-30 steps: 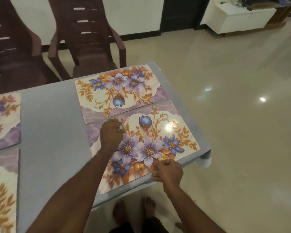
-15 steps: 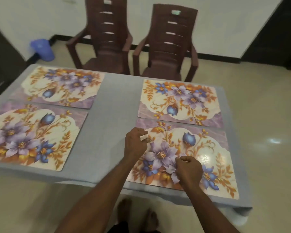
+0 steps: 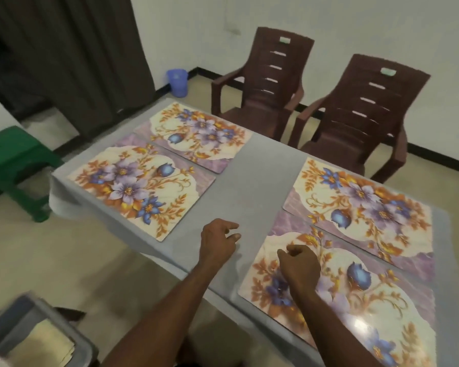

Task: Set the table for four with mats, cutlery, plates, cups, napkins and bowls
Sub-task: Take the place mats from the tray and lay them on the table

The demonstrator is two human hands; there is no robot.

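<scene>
Several floral mats lie on the grey table [image 3: 255, 186]: a near-left mat [image 3: 143, 189], a far-left mat [image 3: 196, 133], a far-right mat [image 3: 361, 202] and a near-right mat [image 3: 355, 287]. My left hand [image 3: 217, 245] hovers over the bare table strip between the mats, fingers loosely curled and holding nothing. Over the left end of the near-right mat, my right hand [image 3: 300, 266] is also loosely curled and holds nothing. No cutlery, plates, cups, napkins or bowls are in view.
Two brown plastic chairs [image 3: 263, 83] [image 3: 361, 109] stand at the table's far side. A green stool [image 3: 13, 165] sits left of the table, with a blue bucket [image 3: 177, 79] by the wall. A grey bin [image 3: 37, 335] is at the bottom left.
Both hands have let go of the near-right mat and lifted off it. The left hand moved left over the bare table. The view swung left, bringing the stool and grey bin into sight.
</scene>
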